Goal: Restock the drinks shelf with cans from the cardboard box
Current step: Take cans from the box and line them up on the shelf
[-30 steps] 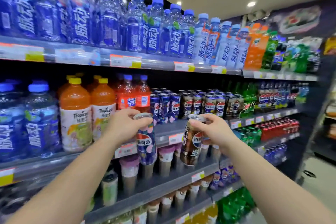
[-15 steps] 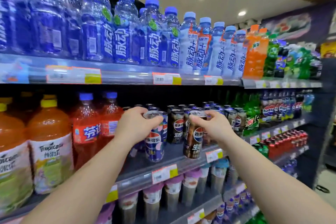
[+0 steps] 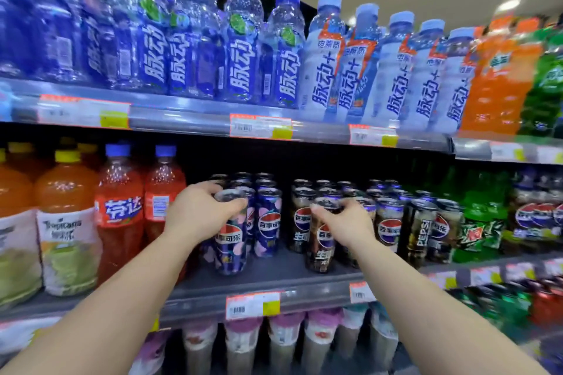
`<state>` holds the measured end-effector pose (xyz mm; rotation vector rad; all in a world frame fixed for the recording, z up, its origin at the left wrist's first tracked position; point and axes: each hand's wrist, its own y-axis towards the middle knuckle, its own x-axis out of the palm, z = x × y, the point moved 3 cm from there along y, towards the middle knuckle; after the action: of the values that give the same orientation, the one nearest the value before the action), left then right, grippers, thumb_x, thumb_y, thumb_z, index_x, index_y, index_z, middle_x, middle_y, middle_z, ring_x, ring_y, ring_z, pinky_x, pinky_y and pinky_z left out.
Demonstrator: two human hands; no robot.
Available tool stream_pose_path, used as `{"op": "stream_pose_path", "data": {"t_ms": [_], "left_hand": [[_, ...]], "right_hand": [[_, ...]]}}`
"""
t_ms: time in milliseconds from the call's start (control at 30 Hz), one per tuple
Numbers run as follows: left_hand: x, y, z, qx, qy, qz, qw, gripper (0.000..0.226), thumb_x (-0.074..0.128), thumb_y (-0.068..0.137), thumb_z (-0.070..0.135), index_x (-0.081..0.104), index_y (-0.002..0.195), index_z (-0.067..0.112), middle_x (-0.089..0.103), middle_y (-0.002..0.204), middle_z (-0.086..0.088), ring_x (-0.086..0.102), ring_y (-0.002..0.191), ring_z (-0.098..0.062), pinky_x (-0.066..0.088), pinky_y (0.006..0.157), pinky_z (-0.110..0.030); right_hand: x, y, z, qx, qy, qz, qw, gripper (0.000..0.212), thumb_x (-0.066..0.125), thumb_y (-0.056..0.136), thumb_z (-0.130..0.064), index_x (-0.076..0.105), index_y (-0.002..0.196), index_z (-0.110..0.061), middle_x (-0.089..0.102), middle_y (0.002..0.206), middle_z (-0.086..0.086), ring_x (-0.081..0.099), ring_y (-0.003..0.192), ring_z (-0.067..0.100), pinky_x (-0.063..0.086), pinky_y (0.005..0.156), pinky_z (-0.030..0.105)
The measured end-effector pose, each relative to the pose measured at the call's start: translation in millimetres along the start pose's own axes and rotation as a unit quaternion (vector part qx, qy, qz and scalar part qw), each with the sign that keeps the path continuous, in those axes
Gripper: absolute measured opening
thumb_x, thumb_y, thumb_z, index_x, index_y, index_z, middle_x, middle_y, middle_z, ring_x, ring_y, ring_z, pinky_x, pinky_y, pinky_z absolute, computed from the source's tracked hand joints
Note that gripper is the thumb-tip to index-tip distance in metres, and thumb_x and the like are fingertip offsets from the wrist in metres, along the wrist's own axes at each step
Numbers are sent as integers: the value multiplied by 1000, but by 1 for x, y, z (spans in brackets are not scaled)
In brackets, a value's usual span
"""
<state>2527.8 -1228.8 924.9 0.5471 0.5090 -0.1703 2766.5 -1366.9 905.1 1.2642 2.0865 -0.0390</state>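
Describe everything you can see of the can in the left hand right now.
The blue can is a tall, slim metal drinks can with a dark blue wrap, pink petal shapes and a round red, white and blue logo with white lettering. Its silver top rim shows between the fingers. The left hand grips it from above around the top. It stands upright or nearly so at the front of the middle shelf, ahead of a row of matching cans. Whether its base touches the shelf is unclear.

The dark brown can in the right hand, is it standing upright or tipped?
Roughly upright. The dark brown can stands with its top up and its base at the shelf front, gripped at the rim by the right hand.
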Motion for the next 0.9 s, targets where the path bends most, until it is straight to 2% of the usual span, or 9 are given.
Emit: {"op": "stream_pose_path", "data": {"t_ms": [100,233,333,400,467,533,633,767,900], "left_hand": [[12,-7,9,-19,19,5,1000,36,77,64,54,66,81,25,69,91,1,66,92,-23,51,81,-31],[25,-15,19,-30,26,3,999,36,77,62,55,56,62,25,65,81,6,64,84,-20,51,77,-31],[25,-18,22,-33,43,7,999,37,76,62,55,56,55,25,63,73,8,63,78,-18,51,74,-31],[18,-19,22,-35,54,22,998,34,76,66,52,65,70,20,66,80,7,65,84,-20,50,73,-29],[10,-16,19,-44,75,49,995,42,75,67,51,69,92,17,70,90,1,66,94,-23,48,74,-28],[4,-13,12,-50,99,63,992,39,73,66,52,67,86,19,72,90,-2,66,91,-24,52,75,-32],[4,-12,2,-70,143,73,985,42,70,67,56,63,81,17,70,85,-4,65,87,-26,49,70,-31],[7,-7,-5,-93,164,64,980,54,65,67,68,62,84,16,69,87,-4,65,88,-26,47,68,-32],[9,-3,-5,-91,197,54,975,59,64,67,70,61,92,17,70,97,-5,65,95,-27,49,74,-34]], "right_hand": [[-3,5,5,-1,5,4,1000,72,67,72,-65,53,121,-13,66,109,7,60,86,25,51,82,36],[-2,8,4,-10,-10,-21,1000,73,64,71,-68,52,121,-16,66,113,4,61,102,27,47,81,35],[2,6,4,-37,-8,-42,998,68,67,73,-64,53,118,-16,67,109,3,61,100,25,43,73,32],[0,3,3,-50,1,-51,997,70,69,75,-58,48,126,-14,64,118,6,59,109,26,41,74,30],[-4,-4,0,-80,22,-39,996,82,70,76,-55,39,139,-14,55,135,7,51,123,26,43,88,34],[-11,-15,-9,-140,44,1,989,84,70,76,-54,36,143,-17,46,143,4,42,132,22,40,101,36],[-16,-30,-27,-221,77,26,972,69,70,79,-48,44,137,-19,48,139,1,42,129,19,36,102,32],[-2,-41,-39,-255,94,-16,962,60,71,79,-45,51,130,-22,53,132,-2,52,111,15,40,90,28],[22,-45,-40,-262,93,-61,959,56,72,78,-45,53,126,-20,58,119,-4,53,117,18,43,90,32]]}}
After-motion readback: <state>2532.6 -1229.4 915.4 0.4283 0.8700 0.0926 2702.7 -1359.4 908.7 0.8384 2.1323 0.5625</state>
